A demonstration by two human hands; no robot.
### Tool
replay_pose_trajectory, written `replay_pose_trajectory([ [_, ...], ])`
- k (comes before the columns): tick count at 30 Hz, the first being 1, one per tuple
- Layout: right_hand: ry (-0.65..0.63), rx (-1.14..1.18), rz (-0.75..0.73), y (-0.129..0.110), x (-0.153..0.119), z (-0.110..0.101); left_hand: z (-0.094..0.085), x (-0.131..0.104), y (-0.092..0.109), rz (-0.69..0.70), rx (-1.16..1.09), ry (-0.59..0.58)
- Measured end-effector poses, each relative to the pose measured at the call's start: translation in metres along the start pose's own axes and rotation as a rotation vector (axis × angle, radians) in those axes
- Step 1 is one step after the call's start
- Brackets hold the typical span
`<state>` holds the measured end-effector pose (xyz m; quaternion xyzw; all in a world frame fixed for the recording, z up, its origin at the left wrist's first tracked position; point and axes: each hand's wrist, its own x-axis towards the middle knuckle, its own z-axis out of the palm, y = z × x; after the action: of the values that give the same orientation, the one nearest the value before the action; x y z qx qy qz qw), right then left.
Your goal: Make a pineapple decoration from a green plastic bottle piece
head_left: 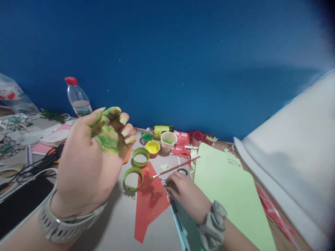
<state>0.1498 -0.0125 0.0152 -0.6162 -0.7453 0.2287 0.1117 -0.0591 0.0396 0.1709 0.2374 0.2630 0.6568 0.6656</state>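
Palm up, my left hand [89,164] is raised at the left with curled fingers apart, green and yellow paint smeared on its palm. Lower, my right hand [187,195] has its fingers bent together near a pen [176,212] and scissors [183,171]; what its fingertips grip is too small to name. A red-handled paintbrush [180,166] lies with its tip over a stained red paper [149,205]. Two green rings [140,157] stand beside that paper. Behind them are a cup of yellow paint [153,148], a cup of green paint [147,137] and a paper cup of greenish liquid [168,142].
Light green paper [227,188] spreads across the right. At the left are a phone [23,202], black cables [39,165] and a red-capped bottle [78,97]. Red paper scraps [183,139] lie near the blue wall [167,62]. White material [295,139] rises at the right.
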Motion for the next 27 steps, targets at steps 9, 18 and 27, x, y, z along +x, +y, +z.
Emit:
replay_pose_trajectory([
  [9, -0.005, -0.035, 0.030, -0.0071, -0.0021, 0.0002, 0.0004, -0.0010, -0.0034, 0.020, 0.034, 0.022],
  [18, 0.004, -0.029, 0.031, -0.0070, -0.0032, -0.0014, 0.0024, -0.0037, -0.0018, -0.029, 0.033, 0.021],
  [27, 0.004, -0.036, 0.035, -0.0066, -0.0040, 0.0003, 0.0036, -0.0025, -0.0035, -0.022, 0.039, -0.003],
])
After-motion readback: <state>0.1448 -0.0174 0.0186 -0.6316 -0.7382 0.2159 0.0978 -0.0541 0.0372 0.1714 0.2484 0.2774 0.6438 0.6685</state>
